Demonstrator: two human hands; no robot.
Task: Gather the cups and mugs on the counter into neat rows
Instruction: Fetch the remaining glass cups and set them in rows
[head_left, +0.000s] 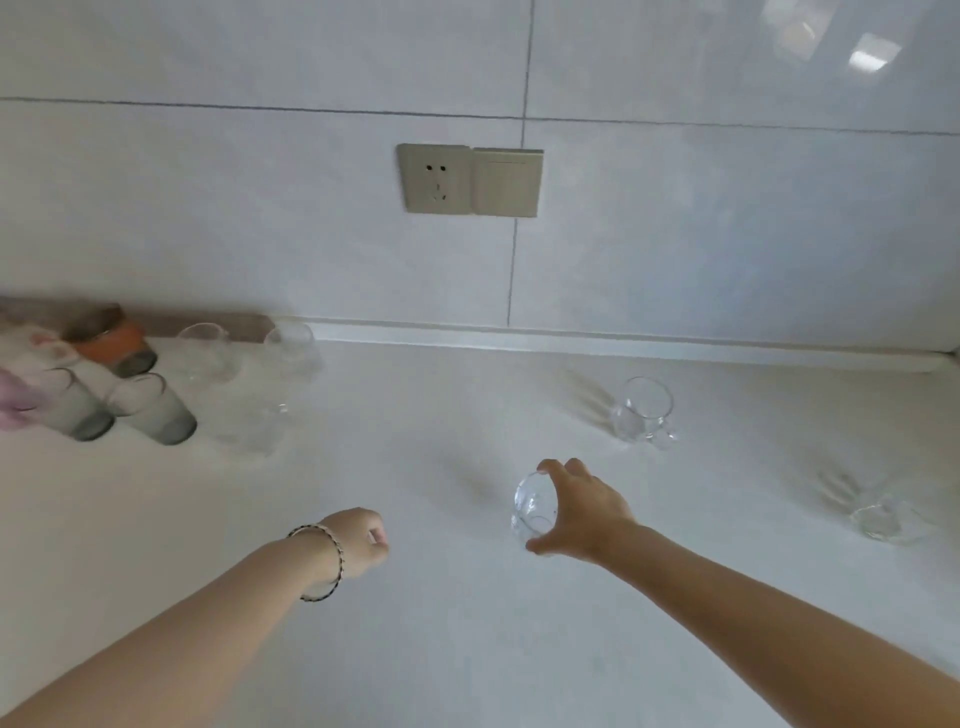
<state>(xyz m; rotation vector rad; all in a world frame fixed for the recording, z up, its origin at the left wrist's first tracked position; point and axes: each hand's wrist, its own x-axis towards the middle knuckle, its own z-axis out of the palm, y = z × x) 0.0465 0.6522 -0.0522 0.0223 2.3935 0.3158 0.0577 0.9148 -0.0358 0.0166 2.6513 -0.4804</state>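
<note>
At the white counter (467, 649), below a wall socket (435, 179), a clear glass (534, 506) is gripped by the right hand (584, 514); the left hand (358, 540) is clenched.

The glass (534, 506) in my right hand (582, 512) is totally clear, same as the mug (643, 410) right of centre. The counter (467, 649) is plain off-white, wall tiles (260, 208) white with thin grey lines, socket plate (436, 179) champagne beige. At the left edge: one cup (111, 344) with an orange band over grey, frosted white cups (150, 410) fading to grey. My bracelet (338, 558) is braided black and white.
</note>
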